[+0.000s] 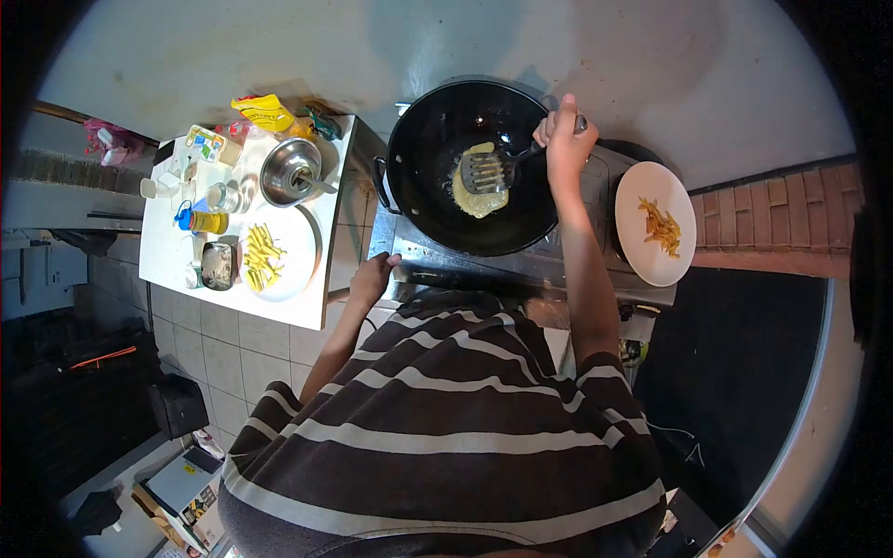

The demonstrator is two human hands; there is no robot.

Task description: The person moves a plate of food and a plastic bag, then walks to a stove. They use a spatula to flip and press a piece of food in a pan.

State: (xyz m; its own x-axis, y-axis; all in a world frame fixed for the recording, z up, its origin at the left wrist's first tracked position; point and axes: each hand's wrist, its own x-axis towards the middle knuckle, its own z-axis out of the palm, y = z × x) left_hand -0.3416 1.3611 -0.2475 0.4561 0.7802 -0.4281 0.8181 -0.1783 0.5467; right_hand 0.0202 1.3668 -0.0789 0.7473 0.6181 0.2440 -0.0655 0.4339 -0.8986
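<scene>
My right hand (567, 139) is wrapped around the handle of a slotted turner (486, 173), thumb pointing up along it. The turner's head lies over a pale yellow, flat piece of food (482, 203), perhaps egg, in the black wok (428, 223). The turner partly covers this food, and oil glistens around it. The wok sits on a steel stove (446, 265). Down by the stove's front left corner is my left hand (374, 277), its fingers curled in; whatever they grip there is too small to make out.
Right of the wok, a white plate (642, 246) holds browned strips. On the left, a white table (298, 312) carries a plate (302, 242) of yellow strips, a steel bowl (276, 174), an oil bottle (206, 221), a dark tin (219, 265) and a yellow packet (265, 112).
</scene>
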